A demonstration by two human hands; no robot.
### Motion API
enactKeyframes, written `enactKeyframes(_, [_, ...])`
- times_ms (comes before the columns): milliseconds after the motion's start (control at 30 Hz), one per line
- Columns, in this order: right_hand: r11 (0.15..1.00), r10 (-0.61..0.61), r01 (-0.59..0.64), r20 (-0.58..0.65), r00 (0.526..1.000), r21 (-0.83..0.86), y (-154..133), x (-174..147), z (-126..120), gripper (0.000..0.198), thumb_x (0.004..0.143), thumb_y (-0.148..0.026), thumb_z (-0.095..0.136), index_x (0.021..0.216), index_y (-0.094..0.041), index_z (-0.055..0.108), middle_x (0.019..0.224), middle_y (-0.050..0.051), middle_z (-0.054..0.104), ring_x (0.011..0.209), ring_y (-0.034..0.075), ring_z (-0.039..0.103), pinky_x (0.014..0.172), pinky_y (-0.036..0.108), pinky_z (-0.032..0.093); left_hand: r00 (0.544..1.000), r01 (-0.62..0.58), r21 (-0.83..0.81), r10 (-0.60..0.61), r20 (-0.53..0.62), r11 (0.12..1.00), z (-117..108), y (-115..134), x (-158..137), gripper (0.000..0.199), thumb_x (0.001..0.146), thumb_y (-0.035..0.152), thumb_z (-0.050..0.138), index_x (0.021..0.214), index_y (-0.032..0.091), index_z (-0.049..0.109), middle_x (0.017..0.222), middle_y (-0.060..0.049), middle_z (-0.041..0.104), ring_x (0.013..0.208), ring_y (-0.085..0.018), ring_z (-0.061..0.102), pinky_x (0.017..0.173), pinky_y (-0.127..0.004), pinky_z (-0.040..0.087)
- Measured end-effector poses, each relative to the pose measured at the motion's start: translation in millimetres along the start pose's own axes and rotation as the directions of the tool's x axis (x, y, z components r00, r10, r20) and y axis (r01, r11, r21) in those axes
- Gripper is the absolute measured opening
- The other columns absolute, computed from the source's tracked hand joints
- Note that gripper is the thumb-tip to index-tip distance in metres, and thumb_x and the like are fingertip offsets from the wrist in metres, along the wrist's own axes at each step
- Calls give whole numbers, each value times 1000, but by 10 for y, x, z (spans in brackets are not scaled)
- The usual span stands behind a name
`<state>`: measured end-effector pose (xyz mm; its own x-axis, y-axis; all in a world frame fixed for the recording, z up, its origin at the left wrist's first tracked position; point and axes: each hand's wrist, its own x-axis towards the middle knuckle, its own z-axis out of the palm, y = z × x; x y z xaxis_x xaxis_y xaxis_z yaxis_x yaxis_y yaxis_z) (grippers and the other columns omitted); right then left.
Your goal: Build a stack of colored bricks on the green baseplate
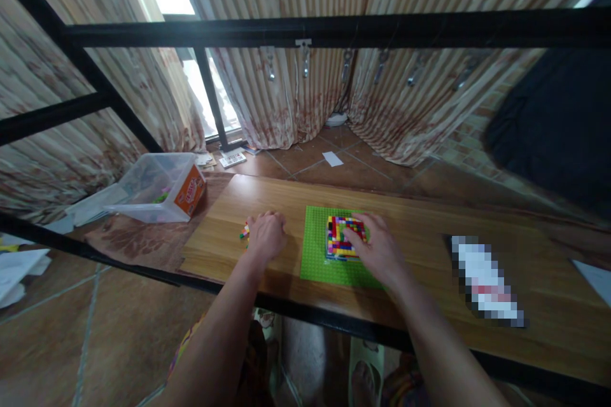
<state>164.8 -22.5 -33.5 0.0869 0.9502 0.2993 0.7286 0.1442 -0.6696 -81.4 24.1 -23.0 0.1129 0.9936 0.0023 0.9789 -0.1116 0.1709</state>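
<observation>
A green baseplate (315, 267) lies on the wooden tabletop, carrying a low, roughly square build of multicoloured toy bricks (338, 245). Over the right side of that build, my right hand (377, 245) rests with thumb and fingers curved round its edge and top. Some fingertips blend into the bricks, so the exact contact is unclear. To the left of the baseplate, my left hand (267, 236) is closed, knuckles up, at a small pile of loose bricks (245, 233). Its fingertips are hidden beneath it, and I cannot make out what is in them.
A clear plastic bin (165, 203) with an orange label sits beyond the table's left end. On the right of the tabletop (424, 254) lies a blurred-out flat object (484, 280). A black metal bar (324, 32) with hanging clips crosses in front of the curtains.
</observation>
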Motion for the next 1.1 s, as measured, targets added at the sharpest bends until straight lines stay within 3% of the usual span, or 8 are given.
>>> enactKeyframes(100, [999,24,-21,-101,995,27,0,27,-58,46,90,-53,51,112,-16,69,116,17,64,113,32,60,102,49,45,1000,1,-94,-3,-15,996,-51,18,28,29,85,12,47,98,20,71,106,-11,72,102,-28,67,93,-45,46])
enactKeyframes(200, [997,37,-25,-176,984,71,-33,41,-96,41,91,-50,51,107,-18,70,109,15,69,106,30,63,97,49,48,999,-52,-403,45,-27,914,-58,59,64,25,87,13,50,96,19,72,103,-9,72,97,-22,67,91,-36,49])
enactKeyframes(267, [992,22,5,-216,976,124,-75,39,-103,35,91,-47,52,105,-20,71,107,13,70,105,28,64,96,47,50,994,-89,-697,107,-18,712,-43,119,68,20,87,17,54,95,18,72,97,-6,73,94,-20,66,90,-33,51])
enactKeyframes(333, [979,-19,70,-253,967,191,-127,30,-98,29,92,-43,54,102,-22,71,107,11,70,106,26,64,97,45,50,988,-55,-914,156,9,402,-33,207,44,17,84,23,63,96,17,72,94,-5,73,91,-18,66,88,-32,52])
enactKeyframes(433, [951,-90,160,-259,962,265,-211,6,-87,21,93,-35,57,101,-24,72,109,10,69,108,24,65,99,43,50,979,81,-997,188,81,9,-55,368,-31,27,74,29,78,96,15,72,91,-3,73,83,-15,66,85,-30,53])
enactKeyframes(533, [930,-148,201,-189,971,306,-276,-19,-85,19,93,-31,57,104,-25,72,112,8,69,108,22,64,99,42,50,964,185,-968,223,144,-171,-107,530,-98,33,68,30,85,96,15,73,87,-2,72,77,-12,65,82,-27,53])
enactKeyframes(767, [913,-166,199,-119,979,356,-284,-30,-86,18,93,-30,59,105,-25,72,104,6,69,102,20,65,92,37,51,955,236,-940,237,178,-246,-151,806,-110,39,65,34,88,93,13,72,77,-1,71,66,-8,64,71,-22,54])
enactKeyframes(1100, [909,-107,147,-122,987,391,-245,-7,-115,15,92,-28,59,95,-23,73,92,4,70,88,18,66,81,33,51,972,101,-990,220,77,-99,-101,870,-92,24,71,27,80,88,13,71,77,-1,72,69,-11,65,73,-25,53])
